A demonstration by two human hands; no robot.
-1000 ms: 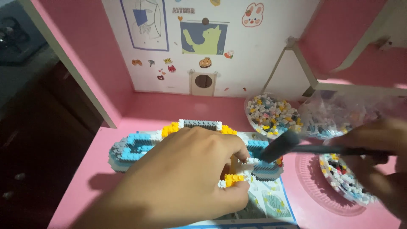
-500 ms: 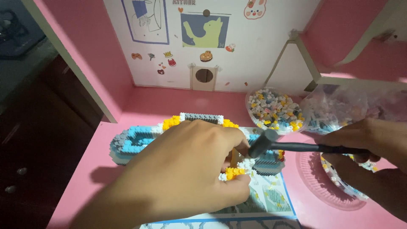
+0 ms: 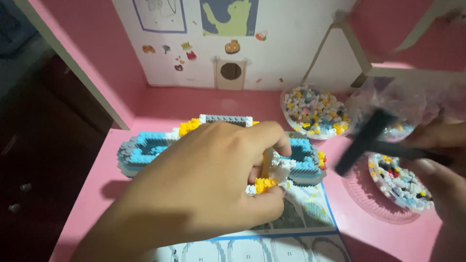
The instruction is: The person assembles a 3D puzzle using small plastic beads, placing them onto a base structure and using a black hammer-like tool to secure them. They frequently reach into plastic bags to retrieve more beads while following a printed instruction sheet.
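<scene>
My left hand [image 3: 204, 194] spread over micro-brick model [image 3: 145, 150] on pink desk [image 3: 378, 233], fingertips pinched on white-yellow section at model's middle. Blue-grey walls several layers up; I judge build well along, top unfinished, loose bricks remaining in round dish [image 3: 315, 114] and second dish [image 3: 400, 182]. Right hand [image 3: 437, 155] clamped on dark hammer-like tool [image 3: 369, 140], head raised beside model, blurred. Model's centre hidden under my hand; instruction sheet [image 3: 291, 228] partly covered.

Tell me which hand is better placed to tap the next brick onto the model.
Right, probably. The right hand holds the black hammer tool beside the brick model; the left hand grips the model.
</scene>
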